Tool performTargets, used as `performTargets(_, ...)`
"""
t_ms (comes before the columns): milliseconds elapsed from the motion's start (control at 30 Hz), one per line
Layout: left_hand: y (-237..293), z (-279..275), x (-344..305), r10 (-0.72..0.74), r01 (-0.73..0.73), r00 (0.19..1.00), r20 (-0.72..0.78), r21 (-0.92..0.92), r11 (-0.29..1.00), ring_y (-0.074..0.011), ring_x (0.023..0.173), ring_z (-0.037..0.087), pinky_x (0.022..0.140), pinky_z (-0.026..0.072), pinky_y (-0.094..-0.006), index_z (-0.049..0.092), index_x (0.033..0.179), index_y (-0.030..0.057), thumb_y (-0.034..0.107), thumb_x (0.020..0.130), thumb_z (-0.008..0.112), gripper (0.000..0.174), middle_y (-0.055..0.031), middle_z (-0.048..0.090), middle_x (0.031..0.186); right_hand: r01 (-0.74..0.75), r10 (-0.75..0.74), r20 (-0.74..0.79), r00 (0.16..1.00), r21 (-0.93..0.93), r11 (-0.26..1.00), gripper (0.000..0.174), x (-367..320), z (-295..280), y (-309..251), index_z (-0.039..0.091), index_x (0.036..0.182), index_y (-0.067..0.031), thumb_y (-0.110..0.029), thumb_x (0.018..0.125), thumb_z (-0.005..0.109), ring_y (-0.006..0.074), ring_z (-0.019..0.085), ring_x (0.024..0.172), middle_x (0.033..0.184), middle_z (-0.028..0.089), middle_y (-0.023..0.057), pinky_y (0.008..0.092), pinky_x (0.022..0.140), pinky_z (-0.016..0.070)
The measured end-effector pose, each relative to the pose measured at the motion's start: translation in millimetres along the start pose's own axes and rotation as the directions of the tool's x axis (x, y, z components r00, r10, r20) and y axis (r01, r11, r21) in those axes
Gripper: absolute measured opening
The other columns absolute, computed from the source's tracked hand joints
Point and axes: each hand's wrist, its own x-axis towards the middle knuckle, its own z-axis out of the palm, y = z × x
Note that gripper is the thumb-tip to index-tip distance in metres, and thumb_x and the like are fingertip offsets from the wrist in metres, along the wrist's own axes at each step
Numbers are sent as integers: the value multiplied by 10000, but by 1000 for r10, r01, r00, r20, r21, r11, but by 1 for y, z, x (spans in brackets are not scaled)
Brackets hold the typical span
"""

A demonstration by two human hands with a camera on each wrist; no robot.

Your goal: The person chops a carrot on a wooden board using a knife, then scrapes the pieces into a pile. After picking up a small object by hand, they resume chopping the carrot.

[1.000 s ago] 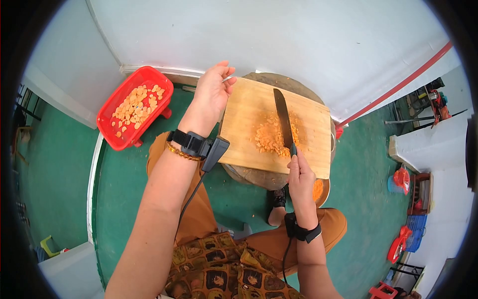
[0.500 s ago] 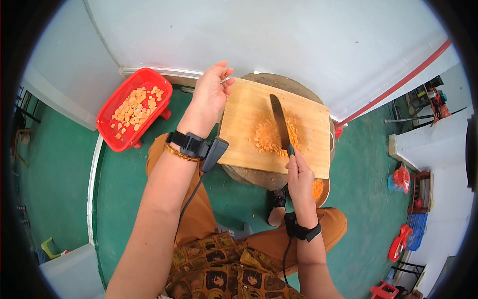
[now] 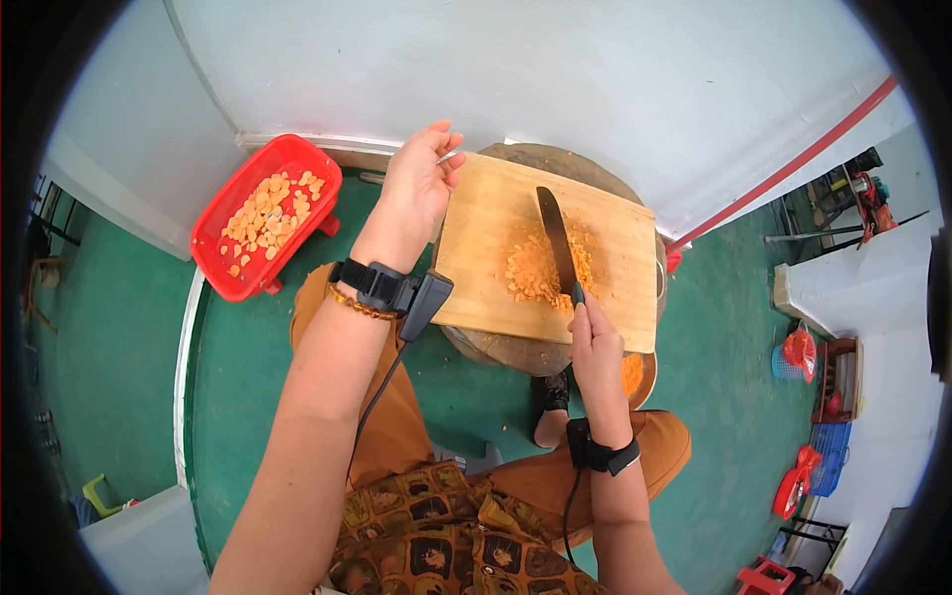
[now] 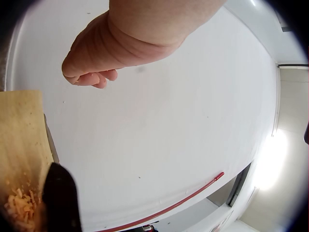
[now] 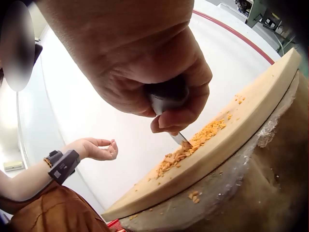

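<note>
My right hand [image 3: 598, 352] grips the handle of a kitchen knife [image 3: 556, 238], its broad dark blade slanting over a wooden cutting board [image 3: 476, 218]. Finely chopped orange bits that look like carrot [image 3: 526, 268] lie in a heap on the board, on both sides of the blade. In the right wrist view, fingers wrap the dark handle [image 5: 166, 92] and the blade goes down into the orange bits [image 5: 207, 133]. My left hand [image 3: 416, 188] hovers by the board's upper left corner, fingers loosely bent, holding nothing. The left wrist view shows that hand [image 4: 96, 53] against the white wall.
A red plastic basin [image 3: 206, 243] with round orange slices [image 3: 268, 213] stands at left by the wall. The board rests on a round, plastic-covered support [image 3: 585, 169]. Under its lower right corner is a bowl [image 3: 650, 382] of orange bits. A red pole [image 3: 793, 159] slants at right.
The knife has shifted slightly left and toward me, its tip lower in view, with my right hand moving along. My left hand stays almost in place.
</note>
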Motion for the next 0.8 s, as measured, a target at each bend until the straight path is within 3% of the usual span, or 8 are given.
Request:
performTargets(133,0,-3,2,-2,3,1000,20,-19,1000,-169,882,583,721,428,-275,539,1336,96,110,926,615,417,-41,616,1060,64,-63,-65,996,12,998,350,-2,3,4,597,1330,19,-153,1032,534,118,511,619,686,526,104,293,576,449)
performTargets(333,3,-1,-1,3,-3,1000,12,-6,1000,-170,883,583,724,428,-276,543,1329,87,112,925,621,411,-43,618,1060,-3,3,-5,1000,-14,1000,346,0,-1,3,598,1332,13,-149,1033,535,125,509,616,687,538,107,295,576,446)
performTargets(433,-1,-3,0,6,-6,1000,16,-13,1000,-170,883,584,726,428,-276,546,1325,84,115,927,623,406,-43,618,1060,93,-93,-80,993,1,996,345,-3,3,2,597,1332,12,-148,1033,536,124,506,615,681,535,103,294,573,443)
performTargets(533,0,-1,-3,4,-3,1000,4,-11,1000,-172,883,585,729,428,-277,549,1324,83,116,927,623,405,-44,619,1059,10,-10,11,1000,-49,999,343,-2,-1,-3,597,1330,15,-146,1033,536,122,506,625,686,540,106,290,581,448)
performTargets(633,2,0,0,2,-2,1000,2,-15,1000,-173,884,586,733,429,-279,549,1324,83,116,926,623,406,-43,620,1057,-20,20,-7,1000,6,1000,343,-2,-1,0,595,1329,18,-145,1035,532,125,510,636,697,549,112,286,594,454)
performTargets(733,0,-3,1,3,-3,1000,13,-14,1000,-174,887,588,737,429,-280,551,1322,83,117,926,621,403,-42,621,1056,53,-52,-51,997,13,998,345,-4,2,0,592,1332,21,-141,1035,529,127,510,642,705,550,114,284,603,456)
performTargets(800,0,-2,0,4,-3,1000,14,-12,1000,-174,888,590,738,429,-280,552,1323,83,116,925,621,405,-41,621,1054,16,-16,4,1000,-12,1000,346,-3,0,-5,591,1333,24,-139,1034,530,128,512,641,707,551,115,286,604,458)
